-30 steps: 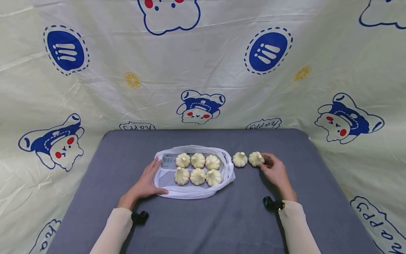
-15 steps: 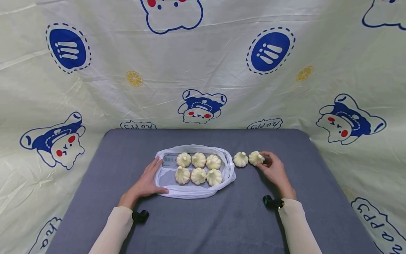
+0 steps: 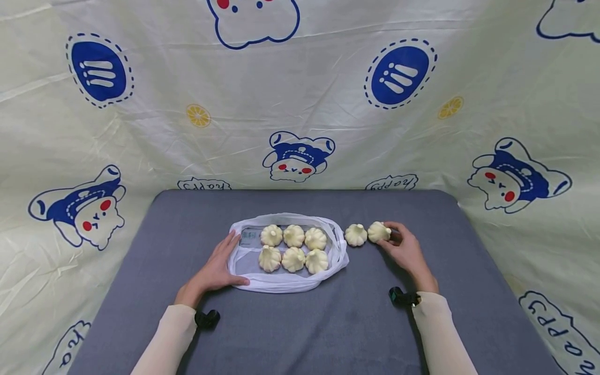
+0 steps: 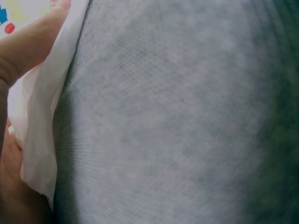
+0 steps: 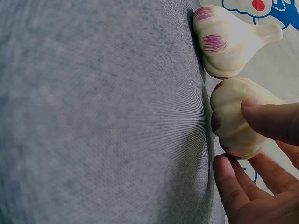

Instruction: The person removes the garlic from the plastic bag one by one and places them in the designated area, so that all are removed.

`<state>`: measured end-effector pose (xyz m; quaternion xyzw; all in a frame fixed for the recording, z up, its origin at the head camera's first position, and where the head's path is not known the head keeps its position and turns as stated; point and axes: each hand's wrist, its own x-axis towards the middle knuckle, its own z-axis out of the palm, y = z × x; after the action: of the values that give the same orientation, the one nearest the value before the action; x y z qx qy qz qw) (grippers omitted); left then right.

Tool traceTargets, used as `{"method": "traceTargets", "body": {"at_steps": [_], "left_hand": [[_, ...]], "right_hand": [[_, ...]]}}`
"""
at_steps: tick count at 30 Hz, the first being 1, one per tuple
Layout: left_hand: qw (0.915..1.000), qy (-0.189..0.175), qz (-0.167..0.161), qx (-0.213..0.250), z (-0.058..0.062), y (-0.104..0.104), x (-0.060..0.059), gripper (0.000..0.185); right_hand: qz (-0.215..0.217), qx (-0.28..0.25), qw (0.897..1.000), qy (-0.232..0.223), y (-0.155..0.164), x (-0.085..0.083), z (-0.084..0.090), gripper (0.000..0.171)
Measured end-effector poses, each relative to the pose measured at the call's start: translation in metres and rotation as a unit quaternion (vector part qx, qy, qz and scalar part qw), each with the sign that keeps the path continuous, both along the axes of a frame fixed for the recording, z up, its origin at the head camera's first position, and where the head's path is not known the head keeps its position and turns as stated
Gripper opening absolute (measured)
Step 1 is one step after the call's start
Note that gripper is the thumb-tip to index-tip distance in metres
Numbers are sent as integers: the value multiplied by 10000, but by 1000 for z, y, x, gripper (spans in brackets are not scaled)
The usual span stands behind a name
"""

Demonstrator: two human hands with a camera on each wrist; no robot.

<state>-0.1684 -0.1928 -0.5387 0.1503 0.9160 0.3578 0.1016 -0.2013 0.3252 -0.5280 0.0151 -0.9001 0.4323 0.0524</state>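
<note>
Right hand [image 3: 404,251] pinches a garlic bulb [image 3: 377,233], thumb on one side, fingertips on the other; can't tell if it's off the gray table [image 3: 356,328]. Bulb sits right of the white bag [image 3: 287,284], second bulb [image 3: 356,235] between. Left hand [image 3: 217,268] is spread, fingers fairly straight, resting against the bag's left end, thumb over the near rim. Six more bulbs [image 3: 293,260] inside, two rows of three. Handling, my guess: bulb light, firm, smooth, maybe slick; ridges should help grip. Best hold: round the fat middle, or by the stem. Bag looks thin, floppy, likely to crumple; steady it at the rim.
</note>
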Motion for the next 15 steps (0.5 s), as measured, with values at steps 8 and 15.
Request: {"method": "traceTargets", "body": {"at_steps": [8,15], "left_hand": [[10000,-78,3,-43,-1,-1,0,126],[10000,-20,-13,-49,-2,-2,1,127]], "right_hand": [[114,142,9998,19,0,1,-1,56],[166,18,9999,-39,-1,4,1,63]]}}
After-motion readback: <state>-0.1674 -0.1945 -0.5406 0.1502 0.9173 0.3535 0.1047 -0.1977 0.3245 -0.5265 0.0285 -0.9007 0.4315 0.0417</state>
